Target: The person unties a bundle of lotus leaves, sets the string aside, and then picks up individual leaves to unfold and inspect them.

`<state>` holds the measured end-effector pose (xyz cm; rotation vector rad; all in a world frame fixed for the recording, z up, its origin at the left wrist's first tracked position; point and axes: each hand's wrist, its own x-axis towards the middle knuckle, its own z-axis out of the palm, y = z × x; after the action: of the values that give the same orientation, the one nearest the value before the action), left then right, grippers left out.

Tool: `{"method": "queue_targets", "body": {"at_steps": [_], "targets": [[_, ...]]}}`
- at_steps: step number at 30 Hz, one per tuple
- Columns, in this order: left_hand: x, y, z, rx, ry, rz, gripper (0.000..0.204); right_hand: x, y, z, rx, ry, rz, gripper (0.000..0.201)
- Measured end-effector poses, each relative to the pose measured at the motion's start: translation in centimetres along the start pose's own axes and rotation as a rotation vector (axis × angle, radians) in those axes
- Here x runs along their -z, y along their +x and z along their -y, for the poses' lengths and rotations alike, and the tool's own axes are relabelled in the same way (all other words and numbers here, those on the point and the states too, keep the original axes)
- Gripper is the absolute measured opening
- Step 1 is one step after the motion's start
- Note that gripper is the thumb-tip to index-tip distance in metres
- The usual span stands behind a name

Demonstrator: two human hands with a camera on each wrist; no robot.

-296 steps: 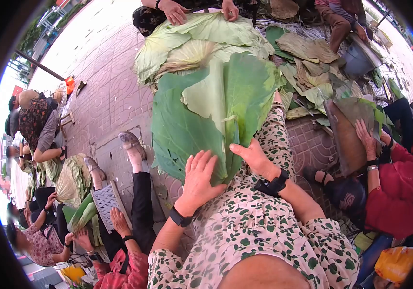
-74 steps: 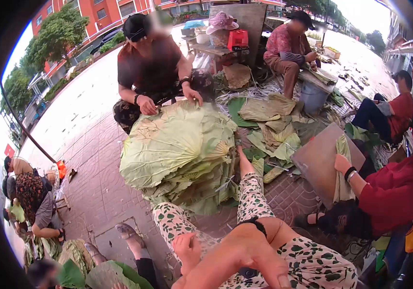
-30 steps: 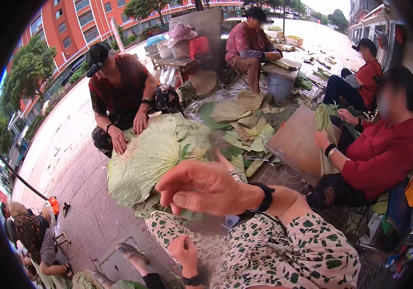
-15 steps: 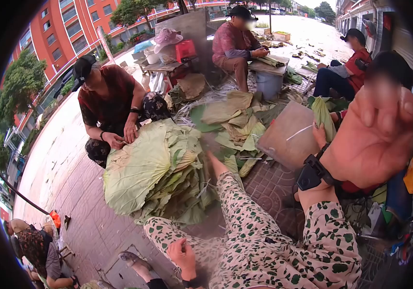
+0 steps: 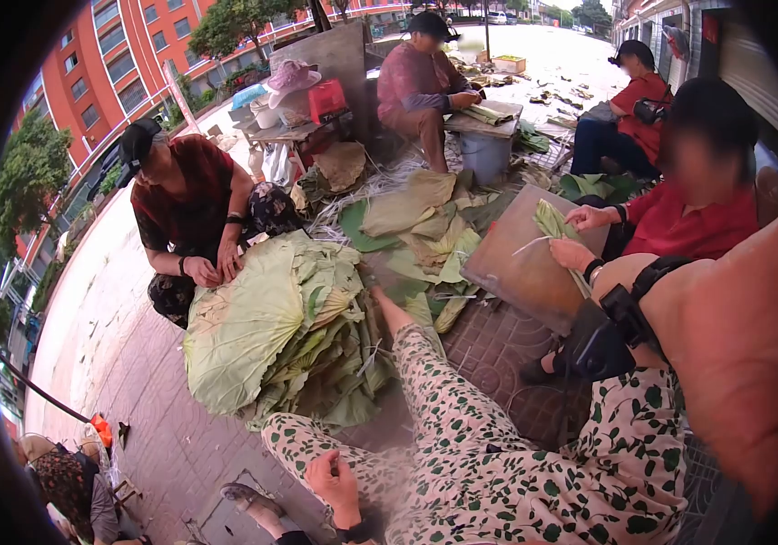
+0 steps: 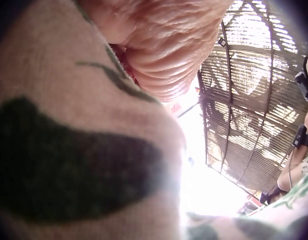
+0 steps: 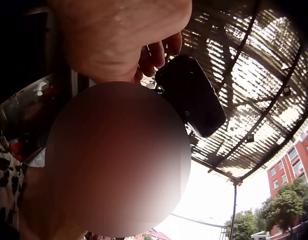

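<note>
My left hand (image 5: 333,486) rests on the patterned trouser leg at my left thigh, fingers loosely curled, holding nothing. In the left wrist view the wrinkled skin of this hand (image 6: 169,55) shows above the cloth. My right hand (image 5: 761,354) is raised close to the head camera and blurs at the right edge. The right wrist view shows this hand (image 7: 124,35) up by my head, bent fingers (image 7: 156,52) beside a black boxy device (image 7: 194,95); the thumb is hidden. Ahead of my knees lies a thick pile of large pale-green leaves (image 5: 253,309).
A person (image 5: 198,209) crouches behind the pile, hands on its edge. Loose leaves (image 5: 416,213) spread over the paving. On the right a person in red (image 5: 689,200) holds a folded leaf (image 5: 552,222) over a board (image 5: 525,263). Another sits by a bucket (image 5: 486,156).
The large green leaf under both hands at first is gone from my lap. My view has lifted and turned right. My right hand has risen from my lap to beside my head.
</note>
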<state>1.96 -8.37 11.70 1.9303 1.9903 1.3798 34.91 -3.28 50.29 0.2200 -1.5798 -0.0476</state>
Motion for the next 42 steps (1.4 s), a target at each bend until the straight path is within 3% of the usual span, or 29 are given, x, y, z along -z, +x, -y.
{"method": "queue_targets", "body": {"at_steps": [8, 13, 24, 29, 31, 35, 38, 39, 40, 41, 42], "targets": [[0.1, 0.3, -0.3, -0.048, 0.0, -0.018, 0.021, 4.4, -3.2, 1.0, 0.015, -0.054, -0.021, 0.027], [0.2, 0.2, 0.0, -0.057, 0.025, -0.009, 0.021, 4.7, -3.3, 0.5, 0.009, -0.075, -0.02, 0.027], [1.0, 0.9, -1.9, 0.05, -0.004, -0.003, 0.018, 6.4, 5.4, -6.4, 0.179, 0.018, 0.228, 0.027], [0.9, 1.1, -2.2, -0.002, 0.014, -0.057, 0.018, 5.2, 8.4, -8.7, 0.24, 0.041, 0.233, 0.028], [1.3, 1.0, -2.3, 0.061, 0.003, -0.008, 0.018, 4.9, 9.5, -8.6, 0.253, 0.023, 0.224, 0.028], [1.2, 0.6, -1.0, 0.009, 0.005, -0.034, 0.018, 4.7, 11.4, -8.0, 0.296, -0.005, 0.169, 0.028], [1.2, 0.8, -0.7, -0.107, 0.073, -0.068, 0.016, 3.6, 12.3, -8.0, 0.307, 0.017, 0.152, 0.028], [-0.5, -3.6, 4.9, -0.089, 0.073, -0.072, 0.016, 3.1, 12.5, -8.2, 0.304, 0.026, 0.152, 0.028], [-3.9, -6.0, 10.5, -0.375, 0.024, -0.258, 0.017, 2.7, 12.8, -8.6, 0.297, 0.034, 0.157, 0.028], [-6.8, -2.1, 12.1, -0.664, -0.027, -0.444, 0.017, 2.4, 13.1, -8.9, 0.289, 0.037, 0.164, 0.028], [-4.2, -3.1, 8.5, -0.652, -0.032, -0.442, 0.017, 2.0, 13.2, -9.3, 0.284, 0.034, 0.167, 0.028]]}}
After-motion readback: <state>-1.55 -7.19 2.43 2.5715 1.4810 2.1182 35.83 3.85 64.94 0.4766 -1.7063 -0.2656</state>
